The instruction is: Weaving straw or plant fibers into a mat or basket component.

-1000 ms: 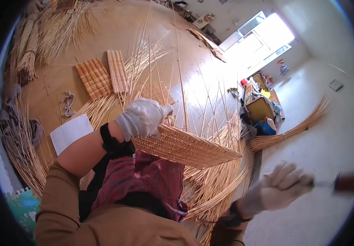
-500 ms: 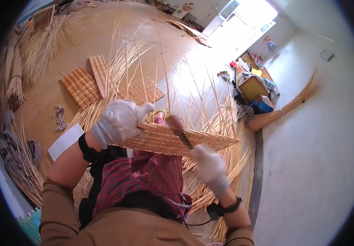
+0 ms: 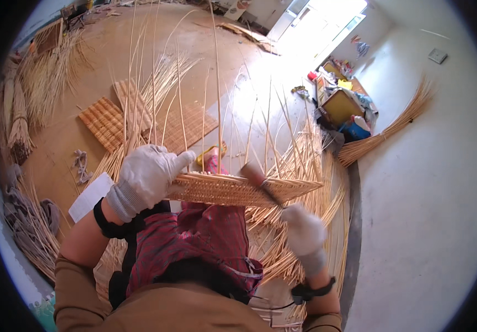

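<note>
Both my hands wear pale knit gloves. My left hand (image 3: 152, 174) grips the left part of a woven wicker panel (image 3: 224, 191), its thumb lying along the upper edge. Long thin upright canes (image 3: 218, 110) rise from that edge. My right hand (image 3: 303, 229) is closed round a hand tool (image 3: 263, 185) with a dark narrow shank and a thick reddish-brown end. The brown end is at the panel's upper edge, right of its middle; whether it touches cannot be told. The tool's exact kind is blurred. Behind the panel shows part of a yellow shoe (image 3: 212, 156).
Finished woven panels (image 3: 103, 123) lie on the floor ahead. Loose canes (image 3: 299, 221) are heaped at my right, and a tied cane bundle (image 3: 385, 138) leans against the wall. Far left are more bundles (image 3: 20, 124). A cluttered cabinet (image 3: 343, 108) stands at the far right.
My right hand has moved down and to the right with the tool, whose brown end has shifted right along the panel. My left hand has slid slightly left and down.
</note>
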A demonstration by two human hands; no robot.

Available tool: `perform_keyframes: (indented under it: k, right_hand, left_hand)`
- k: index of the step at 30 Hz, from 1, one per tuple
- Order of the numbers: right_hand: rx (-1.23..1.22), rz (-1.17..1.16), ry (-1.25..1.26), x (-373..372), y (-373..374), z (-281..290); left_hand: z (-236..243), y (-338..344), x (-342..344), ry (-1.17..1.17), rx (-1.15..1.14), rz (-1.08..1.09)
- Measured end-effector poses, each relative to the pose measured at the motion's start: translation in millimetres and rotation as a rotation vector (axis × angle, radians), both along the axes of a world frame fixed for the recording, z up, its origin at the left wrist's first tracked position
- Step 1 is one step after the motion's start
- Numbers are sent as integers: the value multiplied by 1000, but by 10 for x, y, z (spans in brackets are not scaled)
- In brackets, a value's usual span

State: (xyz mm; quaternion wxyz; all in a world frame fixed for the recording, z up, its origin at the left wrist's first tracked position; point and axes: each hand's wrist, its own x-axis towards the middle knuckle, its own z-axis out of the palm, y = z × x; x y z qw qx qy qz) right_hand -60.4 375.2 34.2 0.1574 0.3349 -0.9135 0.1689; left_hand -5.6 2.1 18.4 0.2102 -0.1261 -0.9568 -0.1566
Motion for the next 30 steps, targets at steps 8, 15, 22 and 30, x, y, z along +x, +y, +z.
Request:
perform_keyframes:
  k: [8,15,22,30]
  right_hand:
    - [-821,-143,42,-864,252,-399]
    - [-967,-335,-119,-344,456,-1577]
    - [-595,-125,-59,-2042,-716,-286]
    - [-452,-195,57,-2211,-727,-846]
  left_hand:
    - [58,617,448,394,22,60]
    - [-682,658,810,-528,866,-136]
    - [-865,886,438,-840,1027,-150]
    - [-1223,848,611,-1115,1079,-172]
